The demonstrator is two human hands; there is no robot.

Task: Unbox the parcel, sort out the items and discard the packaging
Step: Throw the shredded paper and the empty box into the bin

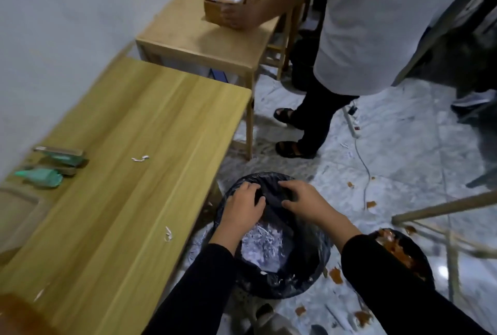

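A round bin lined with a black bag [271,278] stands on the floor beside the near wooden table [129,173]. Shredded white paper [262,246] lies inside it. My left hand [243,206] and my right hand [302,200] are both over the bin's far rim, gripping a dark crumpled piece of packaging [271,194] between them. On the far table [193,35] sits an open cardboard parcel [231,0] with white paper on top, held by another person's two hands.
The other person [349,38] stands right of the far table, in sandals. Green-wrapped items [40,177] and paper scraps [139,158] lie on the near table. A second bin [398,251] holds brown tape scraps. A power strip and cable [357,135] cross the littered floor.
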